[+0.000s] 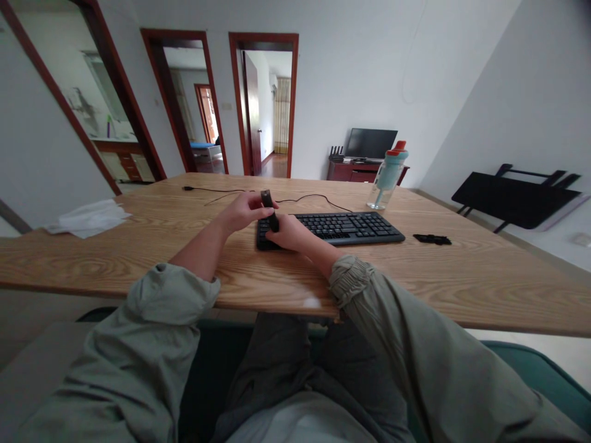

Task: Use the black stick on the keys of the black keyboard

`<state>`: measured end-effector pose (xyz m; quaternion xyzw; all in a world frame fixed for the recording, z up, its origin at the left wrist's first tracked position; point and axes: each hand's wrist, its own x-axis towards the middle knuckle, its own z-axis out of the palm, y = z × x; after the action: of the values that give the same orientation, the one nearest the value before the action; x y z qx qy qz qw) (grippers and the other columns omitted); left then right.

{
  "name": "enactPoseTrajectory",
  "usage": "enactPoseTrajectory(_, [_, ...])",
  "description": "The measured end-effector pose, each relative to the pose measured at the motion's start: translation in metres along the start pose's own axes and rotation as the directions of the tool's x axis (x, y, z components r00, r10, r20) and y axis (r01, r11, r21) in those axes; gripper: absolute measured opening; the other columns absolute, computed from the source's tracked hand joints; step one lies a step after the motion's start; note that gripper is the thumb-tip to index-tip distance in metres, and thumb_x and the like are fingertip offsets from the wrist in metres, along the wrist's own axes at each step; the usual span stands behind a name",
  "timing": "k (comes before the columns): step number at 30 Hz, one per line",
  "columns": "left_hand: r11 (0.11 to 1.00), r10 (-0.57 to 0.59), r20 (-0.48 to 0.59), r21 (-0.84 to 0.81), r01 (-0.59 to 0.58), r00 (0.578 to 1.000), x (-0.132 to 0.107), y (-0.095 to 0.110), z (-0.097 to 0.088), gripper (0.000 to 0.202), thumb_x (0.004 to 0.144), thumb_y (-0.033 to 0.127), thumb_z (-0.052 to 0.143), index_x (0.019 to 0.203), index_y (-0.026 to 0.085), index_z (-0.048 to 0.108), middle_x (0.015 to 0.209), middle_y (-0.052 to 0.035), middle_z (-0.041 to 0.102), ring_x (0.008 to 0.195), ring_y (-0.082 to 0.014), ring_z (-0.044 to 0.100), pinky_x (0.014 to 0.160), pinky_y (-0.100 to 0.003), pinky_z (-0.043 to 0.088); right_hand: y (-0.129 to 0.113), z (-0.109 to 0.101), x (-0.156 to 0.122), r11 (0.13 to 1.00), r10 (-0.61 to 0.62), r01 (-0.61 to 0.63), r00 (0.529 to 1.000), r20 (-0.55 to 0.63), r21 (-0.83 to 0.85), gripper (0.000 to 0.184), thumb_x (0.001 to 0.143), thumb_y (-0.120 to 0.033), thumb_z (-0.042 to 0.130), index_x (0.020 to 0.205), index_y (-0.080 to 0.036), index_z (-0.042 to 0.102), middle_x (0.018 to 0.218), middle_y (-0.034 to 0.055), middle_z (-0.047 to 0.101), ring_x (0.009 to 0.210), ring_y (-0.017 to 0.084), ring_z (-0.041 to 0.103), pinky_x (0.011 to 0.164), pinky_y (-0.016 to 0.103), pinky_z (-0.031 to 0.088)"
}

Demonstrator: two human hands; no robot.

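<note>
A dark, narrow stick-like object [266, 198] stands tilted above the left end of a black keyboard [341, 227]; its exact kind does not show. My left hand [244, 211] pinches it near the top with thumb and fingers. Lower down, my right hand [290, 232] is closed around it, with the fingers partly hidden. The right hand is over the keyboard's left keys and covers some of them. What the lower end of the object touches is hidden behind that hand.
A thin black cable [318, 195] runs behind the keyboard to a plug at the left. A water bottle [388, 175] stands behind the keyboard's right end. Right of the keyboard lies a small black item [432, 239]. White tissue [95, 218] lies at the wooden table's [161, 240] left.
</note>
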<state>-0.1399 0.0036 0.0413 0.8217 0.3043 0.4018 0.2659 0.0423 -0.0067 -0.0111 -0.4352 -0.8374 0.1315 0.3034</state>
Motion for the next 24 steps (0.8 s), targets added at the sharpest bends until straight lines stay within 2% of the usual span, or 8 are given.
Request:
enactPoseTrajectory(3, [0.999, -0.031, -0.046, 0.033, 0.033, 0.998, 0.001, -0.004, 0.002, 0.035, 0.077, 0.047, 0.07, 0.088, 0.015, 0.077, 0.085, -0.0064, 0.073, 0.079, -0.0204, 0.064, 0.073, -0.032, 0.052, 0.007, -0.009, -0.001, 0.988, -0.077, 0.074, 0.997, 0.017, 0.132, 0.032, 0.082, -0.022, 0.071, 0.113, -0.013, 0.071, 0.093, 0.0049, 0.075, 0.081, 0.018, 0.066, 0.076, 0.028, 0.051])
enactPoseTrajectory(6, [0.998, -0.044, -0.089, 0.034, 0.047, 0.995, 0.002, -0.007, 0.001, 0.035, 0.079, 0.047, 0.069, 0.09, 0.015, 0.077, 0.088, -0.0069, 0.075, 0.08, -0.0203, 0.064, 0.073, -0.033, 0.053, 0.019, -0.028, -0.006, 0.98, -0.102, 0.091, 0.993, 0.055, 0.176, 0.041, 0.081, -0.021, 0.073, 0.121, -0.012, 0.069, 0.104, 0.0066, 0.075, 0.09, 0.018, 0.068, 0.085, 0.03, 0.053])
enactPoseTrajectory(9, [0.997, -0.065, -0.114, 0.042, 0.07, 0.991, 0.003, -0.008, -0.001, 0.033, 0.081, 0.046, 0.068, 0.091, 0.016, 0.077, 0.083, -0.0058, 0.072, 0.074, -0.0181, 0.061, 0.068, -0.031, 0.05, 0.033, -0.046, -0.015, 0.993, -0.045, 0.037, 0.997, 0.068, 0.111, 0.041, 0.081, -0.015, 0.071, 0.122, -0.012, 0.071, 0.116, 0.0105, 0.075, 0.102, 0.02, 0.069, 0.094, 0.033, 0.053])
enactPoseTrajectory(12, [0.994, -0.099, -0.148, 0.02, 0.103, 0.984, 0.002, -0.007, -0.001, 0.032, 0.081, 0.045, 0.068, 0.092, 0.016, 0.076, 0.078, -0.0046, 0.069, 0.067, -0.0159, 0.056, 0.063, -0.03, 0.046, 0.04, -0.056, -0.026, 1.0, -0.005, 0.007, 0.993, 0.12, -0.016, 0.036, 0.083, -0.015, 0.072, 0.118, -0.012, 0.076, 0.117, 0.0116, 0.077, 0.104, 0.022, 0.071, 0.097, 0.034, 0.052])
enactPoseTrajectory(16, [0.993, -0.115, -0.204, -0.03, 0.112, 0.972, 0.002, -0.007, -0.001, 0.031, 0.082, 0.045, 0.068, 0.092, 0.016, 0.075, 0.072, -0.0034, 0.065, 0.061, -0.0143, 0.052, 0.059, -0.029, 0.043, 0.033, -0.052, -0.032, 0.994, -0.045, 0.058, 0.99, 0.136, -0.094, 0.032, 0.088, -0.023, 0.072, 0.118, -0.015, 0.079, 0.118, 0.0108, 0.078, 0.106, 0.023, 0.072, 0.099, 0.032, 0.052])
enactPoseTrajectory(18, [0.993, -0.108, -0.27, -0.069, 0.093, 0.957, 0.003, -0.01, -0.002, 0.031, 0.083, 0.045, 0.067, 0.091, 0.016, 0.074, 0.07, -0.0035, 0.064, 0.059, -0.0138, 0.051, 0.057, -0.028, 0.042, 0.025, -0.046, -0.033, 0.986, -0.099, 0.115, 0.986, 0.133, -0.124, 0.034, 0.091, -0.029, 0.071, 0.12, -0.015, 0.08, 0.119, 0.0119, 0.077, 0.106, 0.023, 0.071, 0.1, 0.032, 0.051])
enactPoseTrajectory(21, [0.99, -0.099, -0.409, -0.131, 0.049, 0.907, 0.006, -0.017, -0.006, 0.03, 0.086, 0.046, 0.066, 0.089, 0.017, 0.073, 0.066, -0.0023, 0.061, 0.056, -0.0128, 0.049, 0.053, -0.028, 0.04, 0.016, -0.038, -0.033, 0.968, -0.148, 0.177, 0.976, 0.161, -0.179, 0.04, 0.091, -0.033, 0.071, 0.125, -0.012, 0.079, 0.124, 0.0149, 0.073, 0.106, 0.025, 0.07, 0.102, 0.034, 0.05])
enactPoseTrajectory(24, [0.991, -0.104, -0.491, -0.128, 0.047, 0.865, 0.009, -0.024, -0.011, 0.029, 0.086, 0.046, 0.066, 0.087, 0.017, 0.071, 0.061, 0.0006, 0.054, 0.053, -0.0123, 0.046, 0.051, -0.027, 0.038, 0.012, -0.033, -0.033, 0.96, -0.167, 0.2, 0.97, 0.176, -0.195, 0.037, 0.092, -0.03, 0.07, 0.123, -0.012, 0.079, 0.126, 0.0146, 0.071, 0.104, 0.024, 0.069, 0.1, 0.033, 0.05])
